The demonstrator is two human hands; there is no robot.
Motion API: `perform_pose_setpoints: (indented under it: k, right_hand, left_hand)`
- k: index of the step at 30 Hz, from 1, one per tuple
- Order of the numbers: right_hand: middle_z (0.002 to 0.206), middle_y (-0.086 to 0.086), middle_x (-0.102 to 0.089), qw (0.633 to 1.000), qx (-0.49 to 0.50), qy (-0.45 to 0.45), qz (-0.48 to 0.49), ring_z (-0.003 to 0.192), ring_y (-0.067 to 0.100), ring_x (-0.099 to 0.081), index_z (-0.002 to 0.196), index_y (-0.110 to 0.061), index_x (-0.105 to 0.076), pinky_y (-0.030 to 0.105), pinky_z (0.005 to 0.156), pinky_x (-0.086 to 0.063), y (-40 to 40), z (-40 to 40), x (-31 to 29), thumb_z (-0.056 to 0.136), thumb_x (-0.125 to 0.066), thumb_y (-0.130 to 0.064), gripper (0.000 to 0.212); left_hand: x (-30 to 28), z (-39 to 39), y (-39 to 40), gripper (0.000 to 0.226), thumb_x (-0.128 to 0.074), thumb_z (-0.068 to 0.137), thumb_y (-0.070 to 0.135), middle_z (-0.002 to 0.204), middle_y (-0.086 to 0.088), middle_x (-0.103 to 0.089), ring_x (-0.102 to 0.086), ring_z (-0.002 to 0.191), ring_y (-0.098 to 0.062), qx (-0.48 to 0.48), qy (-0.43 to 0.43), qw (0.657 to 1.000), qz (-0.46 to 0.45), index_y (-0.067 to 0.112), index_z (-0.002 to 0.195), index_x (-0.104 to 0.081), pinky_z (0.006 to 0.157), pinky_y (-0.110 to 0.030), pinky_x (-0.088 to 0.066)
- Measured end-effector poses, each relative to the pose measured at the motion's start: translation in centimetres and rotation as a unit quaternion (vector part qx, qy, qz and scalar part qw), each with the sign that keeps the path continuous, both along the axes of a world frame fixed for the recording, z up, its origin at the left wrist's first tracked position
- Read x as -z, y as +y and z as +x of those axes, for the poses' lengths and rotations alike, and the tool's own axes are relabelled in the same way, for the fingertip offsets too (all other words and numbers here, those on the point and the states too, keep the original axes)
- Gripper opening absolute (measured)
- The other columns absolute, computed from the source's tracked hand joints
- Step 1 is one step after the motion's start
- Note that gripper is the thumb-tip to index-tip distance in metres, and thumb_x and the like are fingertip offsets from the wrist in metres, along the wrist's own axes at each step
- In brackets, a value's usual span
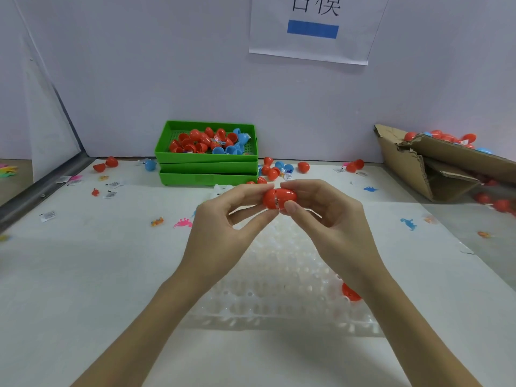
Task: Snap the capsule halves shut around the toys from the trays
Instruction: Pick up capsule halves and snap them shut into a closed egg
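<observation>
So the person is mid-squeeze on one red capsule (279, 199), held up over the tabletop (83, 275) right in front of the green trays (208, 160). The left hand (223, 219) pinches the left half between thumb and fingers, and the right hand (326, 216) pinches the right half the same way. There's a thin seam showing between the halves with something pale peeking through, so it looks not quite snapped shut yet, though honestly the seam is small and a bit blurry, so it could be closer than it seems.

Progress-wise, plenty is left. The top tray is loaded with loose red and blue halves, and more sit scattered on the tabletop beside the stack. Little toys lie around too: a pink dinosaur (183, 223), a blue dinosaur (409, 223), an orange toy (157, 221). The cardboard box (435, 169) at the right, tipped and torn, holds a pile of red and blue capsules, probably the finished ones. One red piece (350, 292) sits on the clear bumpy tray (279, 275) under the hands.

The surface is a white sheet over the tabletop, with small barcode labels strewn about. The walls are plain pale panels, with a paper sign (312, 26) taped up behind.
</observation>
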State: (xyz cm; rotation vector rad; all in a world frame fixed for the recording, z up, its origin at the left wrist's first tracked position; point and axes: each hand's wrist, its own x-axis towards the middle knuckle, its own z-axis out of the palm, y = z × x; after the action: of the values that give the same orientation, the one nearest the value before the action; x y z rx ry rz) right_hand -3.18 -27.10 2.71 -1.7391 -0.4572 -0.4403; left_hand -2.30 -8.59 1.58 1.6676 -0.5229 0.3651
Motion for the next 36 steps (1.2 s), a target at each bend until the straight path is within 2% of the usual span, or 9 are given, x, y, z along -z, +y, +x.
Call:
perform_pose_setpoints:
  k: [8,14,18,21,25,27,30,33,36]
  right_hand:
    - [0.111,-0.001,-0.077,1.0,0.004,-0.025,-0.001,0.108,0.017,-0.072,0.12,-0.012,-0.073,0.03,0.095,-0.059,0.1,-0.2,0.5,0.093,-0.072,-0.009,0.027]
    - [0.11,-0.004,-0.078,0.998,-0.016,-0.014,0.051,0.107,0.014,-0.074,0.121,-0.013,-0.074,0.026,0.093,-0.059,0.3,-0.1,0.7,0.093,-0.072,-0.008,0.029]
    - [0.119,0.001,-0.077,0.997,-0.015,-0.004,0.08,0.109,0.014,-0.074,0.129,-0.007,-0.069,0.03,0.09,-0.061,0.7,-0.1,1.2,0.094,-0.07,-0.005,0.036]
    - [0.123,-0.003,-0.075,0.996,-0.016,0.006,0.089,0.109,0.012,-0.073,0.135,-0.01,-0.066,0.025,0.087,-0.061,1.0,-0.1,1.5,0.095,-0.068,-0.004,0.04]
    - [0.12,-0.005,-0.076,0.997,-0.015,0.011,0.071,0.11,0.009,-0.072,0.134,-0.014,-0.066,0.03,0.09,-0.061,1.5,-0.3,1.8,0.097,-0.067,-0.01,0.037]
    - [0.112,-0.011,-0.077,0.999,-0.001,-0.007,0.036,0.105,0.004,-0.073,0.127,-0.023,-0.069,0.024,0.089,-0.06,2.0,-0.7,1.9,0.094,-0.072,-0.015,0.034]
    - [0.106,-0.015,-0.077,0.998,0.047,-0.035,0.021,0.098,0.0,-0.074,0.118,-0.024,-0.071,0.015,0.085,-0.057,2.4,-0.9,2.0,0.086,-0.08,-0.023,0.033]
    - [0.102,-0.02,-0.075,0.996,0.074,-0.042,0.021,0.095,-0.001,-0.074,0.112,-0.027,-0.071,0.013,0.085,-0.056,2.6,-1.0,1.9,0.084,-0.079,-0.026,0.029]
    - [0.096,-0.017,-0.076,0.994,0.095,-0.059,-0.021,0.091,0.001,-0.074,0.108,-0.024,-0.073,0.013,0.082,-0.056,2.6,-0.9,1.9,0.089,-0.076,-0.025,0.019]
  left_hand:
    - [0.2,-0.2,-0.1,0.042,-0.082,0.085,0.013,0.115,0.003,-0.078,-0.075,0.105,-0.013,-0.051,-0.051,0.997,0.011,0.012,0.126,-0.075,0.091,-0.025,-0.06]
    - [0.0,-0.1,0.3,0.044,-0.084,0.082,0.014,0.115,-0.002,-0.077,-0.076,0.104,-0.019,-0.039,-0.058,0.997,0.014,0.01,0.125,-0.075,0.091,-0.034,-0.063]
    - [0.0,-0.2,0.2,0.044,-0.084,0.083,0.014,0.114,-0.003,-0.076,-0.076,0.102,-0.017,-0.061,-0.088,0.994,0.037,0.009,0.125,-0.075,0.089,-0.032,-0.063]
    - [0.0,-0.3,0.0,0.043,-0.084,0.083,0.014,0.114,-0.003,-0.076,-0.075,0.103,-0.014,-0.079,-0.105,0.99,0.047,0.009,0.125,-0.075,0.09,-0.031,-0.063]
    - [0.1,-0.3,0.0,0.042,-0.086,0.081,0.015,0.112,-0.004,-0.077,-0.076,0.099,-0.015,-0.099,-0.114,0.987,0.06,0.007,0.121,-0.077,0.088,-0.032,-0.063]
    - [0.2,-0.3,0.0,0.038,-0.087,0.08,0.011,0.108,-0.004,-0.077,-0.076,0.095,-0.014,-0.11,-0.129,0.983,0.076,0.005,0.117,-0.078,0.087,-0.032,-0.063]
    - [0.4,-0.6,-0.4,0.033,-0.088,0.08,0.005,0.104,-0.002,-0.076,-0.073,0.094,-0.01,-0.119,-0.161,0.972,0.119,0.005,0.112,-0.078,0.087,-0.024,-0.061]
    - [0.5,-0.8,-0.8,0.032,-0.086,0.082,0.005,0.104,-0.003,-0.075,-0.07,0.096,-0.009,-0.125,-0.185,0.963,0.151,0.004,0.113,-0.077,0.089,-0.019,-0.059]
    - [0.6,-1.0,-1.0,0.033,-0.086,0.082,0.005,0.104,-0.005,-0.075,-0.071,0.095,-0.01,-0.147,-0.191,0.958,0.156,0.003,0.113,-0.076,0.091,-0.019,-0.058]
